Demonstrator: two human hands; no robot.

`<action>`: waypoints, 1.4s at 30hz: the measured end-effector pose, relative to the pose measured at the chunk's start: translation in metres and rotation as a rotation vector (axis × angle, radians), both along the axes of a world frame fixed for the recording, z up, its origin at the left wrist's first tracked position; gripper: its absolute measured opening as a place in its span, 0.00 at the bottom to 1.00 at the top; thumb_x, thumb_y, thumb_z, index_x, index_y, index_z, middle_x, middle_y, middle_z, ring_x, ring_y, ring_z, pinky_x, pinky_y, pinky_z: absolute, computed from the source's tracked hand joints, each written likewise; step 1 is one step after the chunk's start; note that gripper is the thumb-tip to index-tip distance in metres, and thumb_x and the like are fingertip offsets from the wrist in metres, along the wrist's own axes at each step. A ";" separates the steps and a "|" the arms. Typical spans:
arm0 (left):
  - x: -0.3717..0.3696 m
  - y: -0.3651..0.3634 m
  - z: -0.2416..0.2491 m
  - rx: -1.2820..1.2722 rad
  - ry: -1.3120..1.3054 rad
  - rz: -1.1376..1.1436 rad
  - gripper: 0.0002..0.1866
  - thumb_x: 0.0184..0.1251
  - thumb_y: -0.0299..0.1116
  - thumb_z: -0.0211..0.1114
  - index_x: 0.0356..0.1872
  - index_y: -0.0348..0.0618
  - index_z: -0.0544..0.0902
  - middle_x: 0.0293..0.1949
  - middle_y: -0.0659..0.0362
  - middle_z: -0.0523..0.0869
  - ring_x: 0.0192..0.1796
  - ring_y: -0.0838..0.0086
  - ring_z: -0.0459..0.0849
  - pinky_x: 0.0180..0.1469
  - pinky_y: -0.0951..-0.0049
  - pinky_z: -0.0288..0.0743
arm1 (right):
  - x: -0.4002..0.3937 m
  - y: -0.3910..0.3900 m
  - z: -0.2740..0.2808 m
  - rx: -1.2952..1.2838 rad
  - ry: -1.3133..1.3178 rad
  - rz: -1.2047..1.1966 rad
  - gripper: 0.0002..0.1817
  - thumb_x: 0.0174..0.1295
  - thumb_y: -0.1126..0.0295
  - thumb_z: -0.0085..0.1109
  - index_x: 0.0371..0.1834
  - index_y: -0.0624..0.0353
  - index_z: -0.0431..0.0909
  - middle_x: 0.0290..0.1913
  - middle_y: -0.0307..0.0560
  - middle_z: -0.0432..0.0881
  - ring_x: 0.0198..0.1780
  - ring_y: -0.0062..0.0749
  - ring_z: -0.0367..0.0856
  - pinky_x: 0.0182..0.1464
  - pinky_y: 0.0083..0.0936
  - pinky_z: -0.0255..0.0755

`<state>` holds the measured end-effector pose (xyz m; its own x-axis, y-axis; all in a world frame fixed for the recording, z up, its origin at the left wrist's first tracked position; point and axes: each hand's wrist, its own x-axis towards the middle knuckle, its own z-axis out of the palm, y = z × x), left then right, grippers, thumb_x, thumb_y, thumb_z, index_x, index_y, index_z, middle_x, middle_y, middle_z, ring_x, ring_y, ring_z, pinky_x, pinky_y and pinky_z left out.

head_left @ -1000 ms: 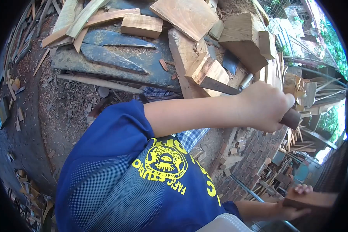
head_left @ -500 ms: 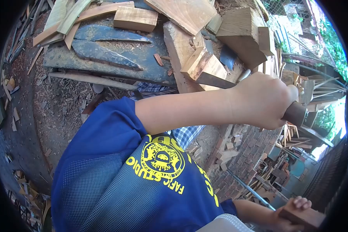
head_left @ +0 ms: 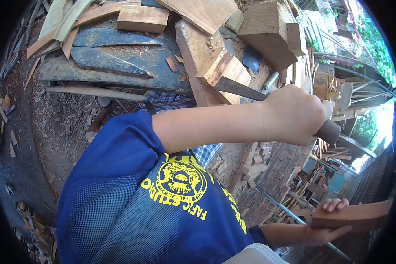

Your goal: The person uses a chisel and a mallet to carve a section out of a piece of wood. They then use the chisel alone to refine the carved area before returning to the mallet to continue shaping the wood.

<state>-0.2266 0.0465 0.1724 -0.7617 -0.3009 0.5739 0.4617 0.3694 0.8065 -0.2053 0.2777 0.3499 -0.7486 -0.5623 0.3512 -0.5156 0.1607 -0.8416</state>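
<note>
My left hand [head_left: 295, 114] is wrapped round a chisel, whose dark handle end [head_left: 329, 131] sticks out past the fist. The flat chisel blade [head_left: 240, 88] runs left from the fist, its tip at a small pale wood block [head_left: 224, 70]. That block rests on a larger rough timber piece [head_left: 198, 61]. Off at the lower right, my right hand [head_left: 330, 224] grips one end of a long reddish-brown wooden block [head_left: 356, 216], fingers on one side and thumb on the other. It is held apart from the chisel handle.
A worn dark bench top [head_left: 114, 61] carries offcuts and a rectangular wood block [head_left: 143, 19]. A big timber block [head_left: 268, 33] stands beyond the chisel, near a short metal tube [head_left: 270, 80]. Wood chips litter the ground [head_left: 70, 119]. A brick surface [head_left: 277, 176] lies right.
My right hand has swung the wooden block upward, so more of it shows. My left hand keeps its grip on the chisel, and the whole view has shifted slightly.
</note>
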 end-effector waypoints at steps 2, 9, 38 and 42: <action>-0.001 0.001 -0.001 0.005 0.012 0.015 0.18 0.49 0.37 0.73 0.38 0.39 0.80 0.27 0.52 0.87 0.32 0.58 0.89 0.34 0.60 0.82 | -0.002 -0.006 -0.023 -0.092 -0.034 -0.011 0.34 0.77 0.46 0.39 0.72 0.63 0.54 0.43 0.48 0.67 0.39 0.29 0.68 0.44 0.29 0.69; 0.005 -0.004 0.000 0.073 0.040 0.008 0.18 0.52 0.39 0.72 0.38 0.39 0.78 0.28 0.48 0.87 0.33 0.54 0.89 0.38 0.58 0.83 | 0.015 0.002 -0.052 0.506 -0.394 -0.201 0.33 0.71 0.54 0.56 0.67 0.69 0.57 0.32 0.56 0.78 0.28 0.33 0.78 0.32 0.30 0.75; -0.002 0.007 0.003 -0.089 -0.126 -0.031 0.17 0.52 0.39 0.72 0.37 0.42 0.79 0.30 0.51 0.87 0.35 0.56 0.89 0.38 0.57 0.82 | -0.012 0.066 -0.058 -0.007 -0.277 -0.216 0.26 0.75 0.54 0.47 0.65 0.62 0.61 0.36 0.49 0.75 0.34 0.30 0.76 0.32 0.24 0.75; -0.002 0.007 -0.002 -0.030 -0.036 -0.028 0.16 0.53 0.39 0.71 0.37 0.40 0.79 0.29 0.50 0.87 0.34 0.56 0.89 0.38 0.57 0.82 | 0.018 0.028 -0.059 0.308 -0.339 -0.144 0.25 0.71 0.60 0.56 0.65 0.60 0.62 0.35 0.41 0.72 0.38 0.27 0.75 0.34 0.24 0.76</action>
<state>-0.2290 0.0530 0.1701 -0.7899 -0.2621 0.5544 0.4433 0.3807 0.8115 -0.1874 0.3059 0.2910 -0.8702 -0.4839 -0.0932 -0.1742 0.4790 -0.8604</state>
